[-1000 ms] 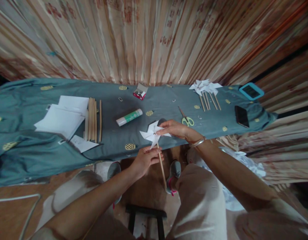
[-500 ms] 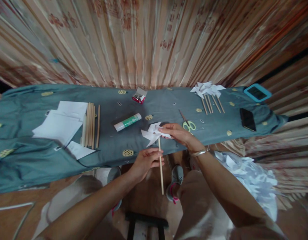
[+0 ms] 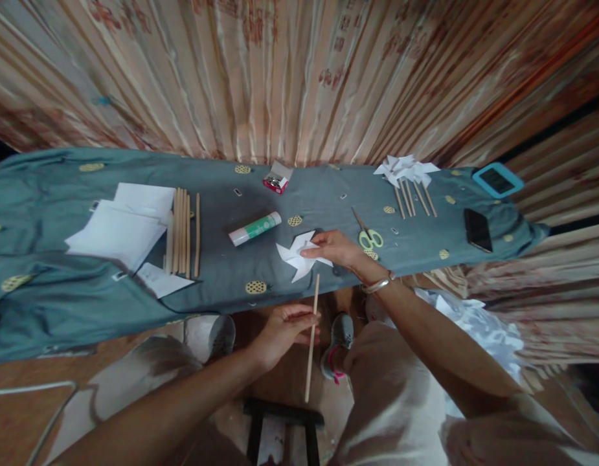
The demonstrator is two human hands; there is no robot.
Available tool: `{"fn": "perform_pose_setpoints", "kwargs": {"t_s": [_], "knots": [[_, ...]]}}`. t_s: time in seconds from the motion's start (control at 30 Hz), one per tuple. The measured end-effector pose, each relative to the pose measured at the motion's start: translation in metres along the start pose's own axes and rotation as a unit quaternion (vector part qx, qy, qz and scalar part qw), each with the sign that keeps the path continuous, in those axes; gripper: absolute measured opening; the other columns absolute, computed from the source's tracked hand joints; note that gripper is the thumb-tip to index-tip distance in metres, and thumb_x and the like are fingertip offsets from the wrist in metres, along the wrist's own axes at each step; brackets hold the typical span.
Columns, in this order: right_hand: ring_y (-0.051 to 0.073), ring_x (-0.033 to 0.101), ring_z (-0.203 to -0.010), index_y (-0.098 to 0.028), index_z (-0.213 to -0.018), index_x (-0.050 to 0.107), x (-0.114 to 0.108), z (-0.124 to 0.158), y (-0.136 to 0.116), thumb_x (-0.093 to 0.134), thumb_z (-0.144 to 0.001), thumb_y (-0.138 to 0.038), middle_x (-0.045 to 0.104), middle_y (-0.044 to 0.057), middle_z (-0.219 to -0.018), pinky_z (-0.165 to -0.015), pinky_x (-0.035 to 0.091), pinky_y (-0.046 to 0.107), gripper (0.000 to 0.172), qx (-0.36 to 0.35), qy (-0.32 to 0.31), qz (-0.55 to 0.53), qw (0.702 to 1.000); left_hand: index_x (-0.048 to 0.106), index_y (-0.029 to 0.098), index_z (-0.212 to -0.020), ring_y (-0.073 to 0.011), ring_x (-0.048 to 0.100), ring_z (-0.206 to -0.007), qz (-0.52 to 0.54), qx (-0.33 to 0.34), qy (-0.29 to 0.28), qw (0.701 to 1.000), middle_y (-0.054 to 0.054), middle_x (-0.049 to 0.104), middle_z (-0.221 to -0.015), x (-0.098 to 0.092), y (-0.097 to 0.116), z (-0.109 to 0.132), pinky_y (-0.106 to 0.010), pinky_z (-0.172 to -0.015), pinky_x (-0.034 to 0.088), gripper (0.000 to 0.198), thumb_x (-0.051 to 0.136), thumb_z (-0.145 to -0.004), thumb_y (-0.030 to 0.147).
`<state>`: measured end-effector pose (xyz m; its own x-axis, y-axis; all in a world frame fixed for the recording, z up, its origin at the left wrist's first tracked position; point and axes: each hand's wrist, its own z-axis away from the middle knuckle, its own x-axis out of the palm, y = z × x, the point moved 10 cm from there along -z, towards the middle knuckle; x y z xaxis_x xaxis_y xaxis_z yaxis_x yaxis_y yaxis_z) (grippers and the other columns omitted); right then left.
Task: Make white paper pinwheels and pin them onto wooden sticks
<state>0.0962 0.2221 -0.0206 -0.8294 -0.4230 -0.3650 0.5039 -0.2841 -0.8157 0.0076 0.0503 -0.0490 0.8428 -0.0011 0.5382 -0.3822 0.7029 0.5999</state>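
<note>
The person's left hand (image 3: 287,330) gripped a thin wooden stick (image 3: 316,294) between thumb and fingers, just past the near edge of the cloth-covered surface (image 3: 318,184). The stick stood at a slight tilt, its upper end just short of a white paper pinwheel (image 3: 295,257), with a gap showing between the two. The right hand (image 3: 335,249) had that pinwheel pinched at its right side, thumb over the paper near the centre, above the near part of the surface; whether the paper touched the cloth could not be told. A bracelet (image 3: 378,283) circled the right wrist. Near the right hand, on its far right, lay scissors (image 3: 370,238) with green handles, and a glue stick (image 3: 255,228) lay left of the pinwheel. Farther back stood an open red box (image 3: 274,184) with small metal pieces inside. To the left, white paper sheets (image 3: 117,230) overlapped beside a row of wooden sticks (image 3: 182,233). Toward the far right lay a cluster of pinwheels on sticks (image 3: 406,169), with a black phone (image 3: 478,230) and a blue-framed device (image 3: 498,180) beyond them to the right.
</note>
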Motion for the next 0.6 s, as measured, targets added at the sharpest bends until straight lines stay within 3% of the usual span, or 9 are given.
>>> {"fn": "perform_pose_setpoints", "kwargs": {"t_s": [0.1, 0.23, 0.4, 0.5, 0.6], "knots": [[0.01, 0.051, -0.054, -0.015, -0.063, 0.068, -0.002, -0.001, 0.004, 0.086, -0.046, -0.026, 0.061, -0.004, -0.056, -0.056, 0.039, 0.023, 0.027, 0.018, 0.055, -0.032, 0.998, 0.073, 0.013, -0.073, -0.0139, 0.062, -0.061, -0.011, 0.023, 0.011, 1.0, -0.003, 0.067, -0.065, -0.004, 0.014, 0.001, -0.028, -0.063, 0.053, 0.036, 0.089, -0.052, 0.038], [0.009, 0.051, -0.053, -0.015, -0.063, 0.069, 0.0, 0.008, 0.001, 0.087, -0.043, -0.026, 0.064, -0.004, -0.056, -0.056, 0.04, 0.024, 0.029, 0.021, 0.064, -0.105, 0.992, 0.073, 0.013, -0.068, -0.0112, 0.059, -0.053, -0.043, 0.089, 0.029, 0.995, -0.001, 0.065, -0.056, -0.013, 0.051, 0.005, -0.023, -0.058, 0.049, 0.03, 0.088, -0.052, 0.034], [0.013, 0.062, -0.06, -0.018, -0.073, 0.075, -0.004, 0.033, 0.001, 0.089, -0.044, -0.033, 0.075, 0.001, -0.07, -0.062, 0.049, 0.027, 0.035, 0.004, 0.072, -0.288, 0.955, 0.074, 0.014, -0.075, -0.0134, 0.064, -0.06, -0.03, 0.19, 0.114, 0.975, -0.002, 0.07, -0.071, -0.048, 0.104, 0.014, -0.027, -0.065, 0.054, 0.036, 0.089, -0.051, 0.037], [0.014, 0.064, -0.061, -0.021, -0.073, 0.074, -0.007, 0.052, 0.001, 0.087, -0.051, -0.035, 0.075, -0.001, -0.07, -0.062, 0.052, 0.027, 0.029, -0.014, 0.09, -0.341, 0.936, 0.074, 0.014, -0.077, -0.0146, 0.065, -0.061, -0.016, 0.195, 0.132, 0.972, -0.002, 0.07, -0.073, -0.059, 0.111, 0.01, -0.028, -0.063, 0.056, 0.042, 0.09, -0.05, 0.042], [0.015, 0.065, -0.064, -0.023, -0.077, 0.074, 0.0, 0.07, -0.002, 0.083, -0.058, -0.038, 0.075, 0.0, -0.075, -0.061, 0.052, 0.028, 0.026, -0.037, 0.086, -0.361, 0.928, 0.075, 0.013, -0.079, -0.0133, 0.063, -0.057, -0.014, 0.159, 0.107, 0.981, -0.002, 0.068, -0.069, -0.052, 0.1, -0.002, -0.027, -0.059, 0.055, 0.044, 0.09, -0.049, 0.041]]}}
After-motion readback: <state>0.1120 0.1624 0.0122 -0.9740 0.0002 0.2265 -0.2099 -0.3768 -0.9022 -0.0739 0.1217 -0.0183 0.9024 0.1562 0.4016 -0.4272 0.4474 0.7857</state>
